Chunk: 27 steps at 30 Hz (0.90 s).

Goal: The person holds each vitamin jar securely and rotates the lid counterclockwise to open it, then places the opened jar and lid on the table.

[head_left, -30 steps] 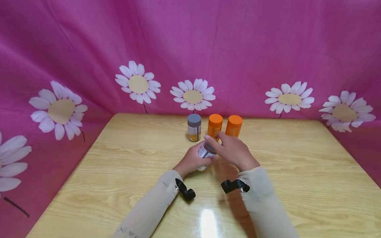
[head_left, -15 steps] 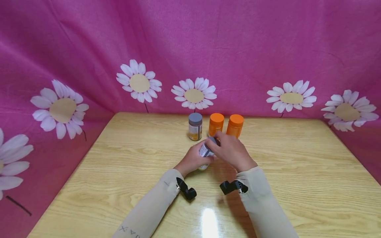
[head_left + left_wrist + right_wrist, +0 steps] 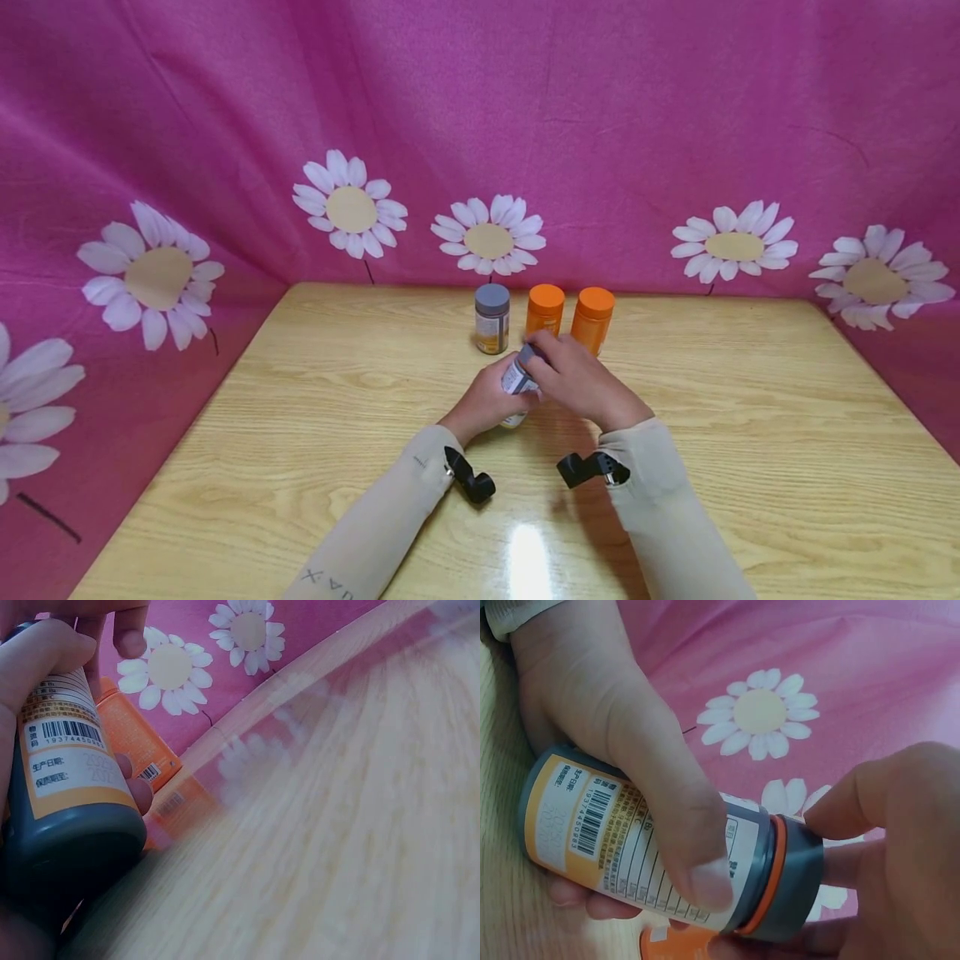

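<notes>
A grey pill bottle (image 3: 641,840) with a white and orange label is tilted in my left hand (image 3: 491,402), whose thumb lies along the label and whose fingers wrap the far side. My right hand (image 3: 588,379) grips the bottle's grey cap (image 3: 787,877) between thumb and fingers. An orange ring shows at the cap's lower edge in the right wrist view. In the left wrist view the bottle's dark base (image 3: 82,840) points toward the camera, and the cap end is mostly covered by fingers.
Behind the hands stand another grey-capped bottle (image 3: 492,321) and two orange bottles (image 3: 545,308) (image 3: 592,321), in a row toward the back of the wooden table (image 3: 337,392). A pink cloth (image 3: 600,125) printed with daisies rises at the table's back and sides.
My right hand has shifted its fingers over the cap, turning slightly at the wrist. The left hand keeps its grip on the bottle almost unmoved.
</notes>
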Each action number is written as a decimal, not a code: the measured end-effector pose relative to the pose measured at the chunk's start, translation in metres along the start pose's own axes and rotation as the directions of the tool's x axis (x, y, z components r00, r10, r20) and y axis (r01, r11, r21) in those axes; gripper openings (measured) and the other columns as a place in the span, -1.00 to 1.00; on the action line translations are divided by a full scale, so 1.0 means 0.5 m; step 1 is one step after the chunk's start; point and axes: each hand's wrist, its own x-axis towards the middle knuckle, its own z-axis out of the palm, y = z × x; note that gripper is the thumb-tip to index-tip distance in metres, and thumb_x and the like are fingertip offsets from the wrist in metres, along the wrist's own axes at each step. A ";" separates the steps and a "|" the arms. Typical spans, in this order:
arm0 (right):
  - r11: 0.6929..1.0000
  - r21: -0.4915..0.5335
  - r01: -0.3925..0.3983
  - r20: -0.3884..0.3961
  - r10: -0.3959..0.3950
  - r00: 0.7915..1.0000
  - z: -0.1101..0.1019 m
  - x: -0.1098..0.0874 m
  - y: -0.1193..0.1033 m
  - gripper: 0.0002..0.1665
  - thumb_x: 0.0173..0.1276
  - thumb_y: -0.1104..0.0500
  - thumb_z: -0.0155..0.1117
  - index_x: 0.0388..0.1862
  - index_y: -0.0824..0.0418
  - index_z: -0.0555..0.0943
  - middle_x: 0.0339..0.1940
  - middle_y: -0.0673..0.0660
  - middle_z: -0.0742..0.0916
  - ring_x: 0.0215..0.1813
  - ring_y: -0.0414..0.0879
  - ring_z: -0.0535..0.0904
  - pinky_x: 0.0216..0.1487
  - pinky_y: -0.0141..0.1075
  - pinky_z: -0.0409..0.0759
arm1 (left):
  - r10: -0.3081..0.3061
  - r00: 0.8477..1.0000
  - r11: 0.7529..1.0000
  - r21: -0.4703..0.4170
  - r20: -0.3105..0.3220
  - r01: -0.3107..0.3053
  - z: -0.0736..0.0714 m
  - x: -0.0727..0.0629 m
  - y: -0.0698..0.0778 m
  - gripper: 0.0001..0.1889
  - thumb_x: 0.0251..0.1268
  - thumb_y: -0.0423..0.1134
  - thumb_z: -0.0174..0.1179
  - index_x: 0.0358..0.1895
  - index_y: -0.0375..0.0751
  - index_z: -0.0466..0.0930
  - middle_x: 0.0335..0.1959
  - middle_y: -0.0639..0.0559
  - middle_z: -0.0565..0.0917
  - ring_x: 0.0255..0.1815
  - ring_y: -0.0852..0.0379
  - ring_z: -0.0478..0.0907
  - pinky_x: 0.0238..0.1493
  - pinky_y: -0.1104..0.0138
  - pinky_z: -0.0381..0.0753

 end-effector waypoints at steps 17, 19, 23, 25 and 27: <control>0.961 -0.148 -0.232 -0.172 0.206 0.963 0.007 0.007 -0.002 -0.13 0.32 -0.52 -0.20 -0.02 0.21 0.58 -0.50 0.10 0.62 -0.44 0.00 0.52 -0.46 -0.22 0.43 | -0.035 0.999 0.999 -0.005 0.041 0.035 -0.006 -0.006 0.025 -0.40 0.21 -0.10 0.30 0.33 -0.03 0.35 0.05 0.06 0.58 -0.03 0.15 0.51 0.07 0.28 0.50; 0.958 -0.155 -0.240 -0.190 0.209 0.959 0.011 0.008 -0.003 -0.15 0.29 -0.54 -0.16 -0.13 0.18 0.59 -0.52 0.08 0.61 -0.46 -0.01 0.51 -0.50 -0.23 0.40 | -0.044 0.998 0.999 -0.006 0.041 0.044 -0.008 -0.011 0.035 -0.36 0.21 -0.12 0.30 0.36 -0.06 0.33 0.08 0.03 0.57 0.00 0.13 0.51 0.09 0.26 0.50; 0.957 -0.166 -0.236 -0.227 0.196 0.954 0.018 0.009 -0.009 -0.24 0.27 -0.50 -0.03 -0.30 0.17 0.58 -0.58 0.08 0.56 -0.51 -0.02 0.47 -0.55 -0.24 0.34 | -0.053 0.998 0.999 -0.008 0.015 0.053 -0.004 -0.008 0.019 -0.30 0.17 -0.09 0.32 0.40 -0.03 0.29 0.15 0.03 0.55 0.07 0.11 0.50 0.17 0.21 0.47; 0.960 -0.163 -0.229 -0.243 0.186 0.952 0.020 0.009 -0.012 -0.29 0.28 -0.46 0.03 -0.33 0.18 0.57 -0.61 0.08 0.52 -0.53 -0.02 0.45 -0.56 -0.24 0.31 | -0.043 0.999 0.999 -0.013 0.002 0.043 -0.001 -0.002 -0.001 -0.29 0.15 -0.08 0.33 0.40 -0.03 0.29 0.17 0.04 0.54 0.09 0.10 0.50 0.19 0.19 0.46; 0.962 -0.161 -0.219 -0.254 0.174 0.952 0.023 0.010 -0.013 -0.31 0.29 -0.43 0.05 -0.33 0.18 0.57 -0.60 0.08 0.53 -0.53 -0.02 0.45 -0.57 -0.25 0.31 | -0.047 0.999 0.999 -0.015 0.001 0.047 -0.001 -0.002 0.000 -0.30 0.16 -0.09 0.32 0.39 -0.06 0.30 0.18 0.02 0.54 0.10 0.09 0.50 0.21 0.19 0.45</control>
